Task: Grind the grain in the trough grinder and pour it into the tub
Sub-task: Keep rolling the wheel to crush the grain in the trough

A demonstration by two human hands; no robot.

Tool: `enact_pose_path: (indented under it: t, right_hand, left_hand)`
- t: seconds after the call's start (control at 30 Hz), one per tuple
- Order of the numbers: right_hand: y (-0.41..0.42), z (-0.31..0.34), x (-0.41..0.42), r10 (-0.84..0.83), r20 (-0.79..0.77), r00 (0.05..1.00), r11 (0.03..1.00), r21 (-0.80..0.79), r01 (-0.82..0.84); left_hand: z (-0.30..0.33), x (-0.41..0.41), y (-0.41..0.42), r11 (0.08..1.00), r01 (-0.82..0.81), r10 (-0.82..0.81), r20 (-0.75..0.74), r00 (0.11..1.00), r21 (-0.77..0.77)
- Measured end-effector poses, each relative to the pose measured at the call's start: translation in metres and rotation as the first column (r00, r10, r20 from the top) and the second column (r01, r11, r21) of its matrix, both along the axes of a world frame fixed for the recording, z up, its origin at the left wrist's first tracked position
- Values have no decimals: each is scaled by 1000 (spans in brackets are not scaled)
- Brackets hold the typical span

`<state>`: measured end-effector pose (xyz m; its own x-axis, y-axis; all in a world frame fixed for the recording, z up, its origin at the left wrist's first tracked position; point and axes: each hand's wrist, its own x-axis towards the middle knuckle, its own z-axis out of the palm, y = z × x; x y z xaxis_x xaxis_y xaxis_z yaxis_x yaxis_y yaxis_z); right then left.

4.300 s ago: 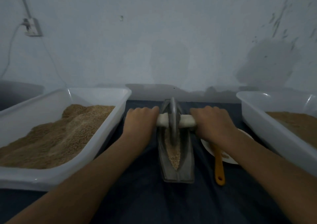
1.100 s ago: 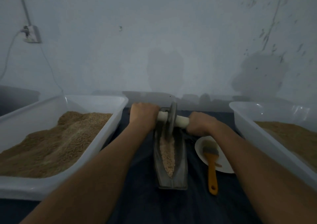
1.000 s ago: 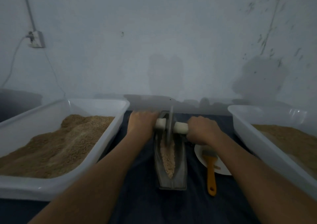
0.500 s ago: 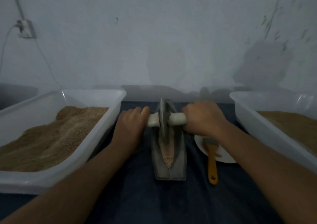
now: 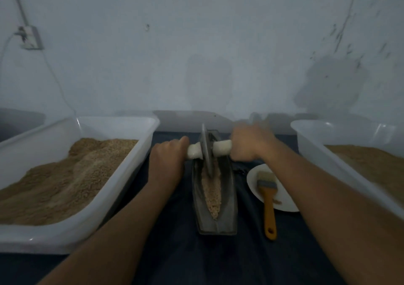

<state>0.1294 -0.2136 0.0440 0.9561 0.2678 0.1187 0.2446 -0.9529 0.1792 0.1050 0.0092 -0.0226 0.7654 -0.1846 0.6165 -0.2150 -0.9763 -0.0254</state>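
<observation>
Far left of the fingers: white tub [image 5: 122, 188] heaped with coarse tan grain [image 5: 65, 182], sitting on the dark tabletop [image 5: 175, 263], its near-right wall just beside the left forearm. Left hand [image 5: 167, 157] has its fingers curled over the left end of the pale handle [image 5: 220, 148], knuckles up, thumb side toward the wheel. Between the 2 sets of fingers: thin grey grinding wheel [image 5: 206, 151] standing on edge, slightly tilted, threaded on the handle, its lower rim down in the grey trough grinder [image 5: 229, 199]. Trough is boat-shaped, long axis running from the fingers back toward the body, resting on the tabletop, with a strip of pale crushed grain [image 5: 212, 192] along its groove from under the wheel to the near tip. Wheel sits at the far end of the trough. Right hand [image 5: 251, 144] grips the right end of the handle, fingers wrapped around it; hand is motion-blurred, so individual finger positions can't be told. Handle slopes a bit, right end higher than left. Just below and right of the right fingers: white plate [image 5: 284, 199] on the tabletop, partly under the right forearm, with a paintbrush [image 5: 267, 199] lying across it, bristles on the plate, orange grip hanging past the near rim onto the tabletop. Far right: second white tub [image 5: 317, 149], holding finer brown meal [image 5: 371, 164], well apart from the trough.
</observation>
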Motion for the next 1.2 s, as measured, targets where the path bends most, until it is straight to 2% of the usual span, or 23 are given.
enact_pose_path:
  t: [0.07,0.13,0.2,0.3,0.43,0.47,0.53,0.63,0.7,0.8,0.9,0.97,1.07,1.13,1.2]
  right_hand:
    - [-5,-17,-27,3,182,983,1000,-13,-1]
    - [-10,-43,-54,20,411,912,1000,3,-23]
    - [-14,-61,-75,47,553,832,997,26,-73]
    - [-19,-68,-84,72,608,791,995,16,-103]
    - [-16,-60,-67,90,637,766,994,-5,-113]
    - [-16,-55,-58,78,578,813,996,-15,-84]
    - [-15,-39,-37,22,349,937,1000,0,-24]
    - [-14,-15,-1,-31,-10,999,994,103,32]
    - [-13,-5,19,-48,-226,973,974,203,96]
    - [-17,3,37,-72,-521,851,926,282,252]
    - [-19,1,44,-83,-604,793,913,273,303]
    - [-15,-1,39,-87,-535,840,926,268,267]
    - [-11,-4,22,-104,-287,952,958,229,173]
    - [-11,-13,6,-102,-141,985,975,184,127]
    - [-14,-29,-14,-106,54,993,984,152,97]
  left_hand:
    - [-1,-17,-1,999,21,-23,55,998,45]
    - [-2,-32,0,994,67,-81,160,984,92]
    - [-2,-45,3,984,118,-149,259,954,133]
    - [-8,-54,8,978,144,-185,306,934,153]
    - [-7,-41,5,991,58,-86,238,968,122]
    - [-5,-34,4,992,44,-67,200,977,117]
    - [0,-15,1,994,29,-41,105,994,109]
    - [20,18,-4,992,-22,33,-90,995,125]
    - [37,38,-8,986,-9,49,-240,970,166]
    - [58,56,-14,975,6,88,-413,906,220]
    - [70,65,-18,979,24,95,-564,820,201]
    - [72,65,-18,982,38,89,-632,770,185]
    - [67,57,-15,979,24,100,-578,810,202]
    - [56,38,-13,975,-2,107,-463,880,221]
    - [37,12,-12,977,-33,78,-211,974,208]
